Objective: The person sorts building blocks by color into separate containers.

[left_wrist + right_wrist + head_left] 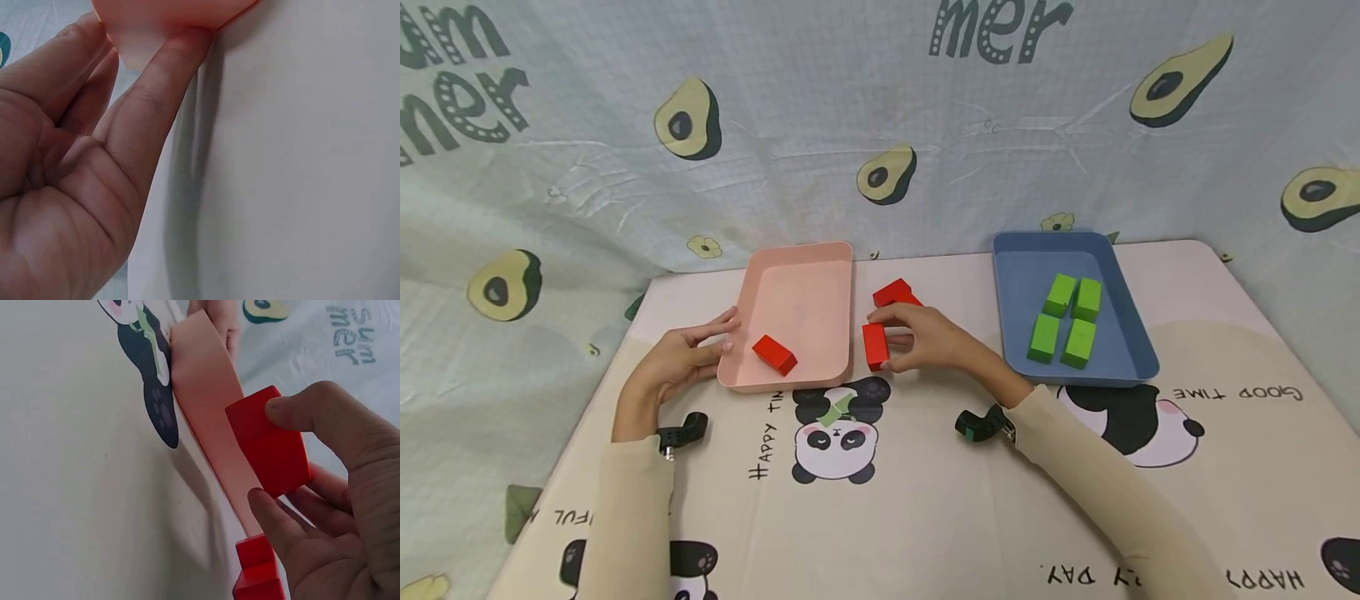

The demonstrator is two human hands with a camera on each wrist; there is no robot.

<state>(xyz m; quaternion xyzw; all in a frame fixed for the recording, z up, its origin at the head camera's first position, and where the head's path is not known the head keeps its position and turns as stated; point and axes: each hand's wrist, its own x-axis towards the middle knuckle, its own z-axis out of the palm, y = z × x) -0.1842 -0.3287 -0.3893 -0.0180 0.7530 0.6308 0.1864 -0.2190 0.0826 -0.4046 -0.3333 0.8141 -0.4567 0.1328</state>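
Note:
My right hand [931,335] pinches a red block [875,347] between thumb and fingers, just right of the pink tray [808,310]. In the right wrist view the held red block [270,444] overlaps the tray's pink side wall [209,387]. Behind this hand lie two more red blocks [892,292], one partly hidden by the fingers. Extended fingers of my left hand [679,360] touch the outer left side of the pink tray, and its thumb [159,78] rests against the wall in the left wrist view. One red block [774,355] lies inside near the tray's front.
A blue tray [1131,333] with several green blocks [1061,294] stands at the right. Both trays sit toward the back of a table with a panda-print cover [880,533]. An avocado-print curtain [790,108] hangs behind the table.

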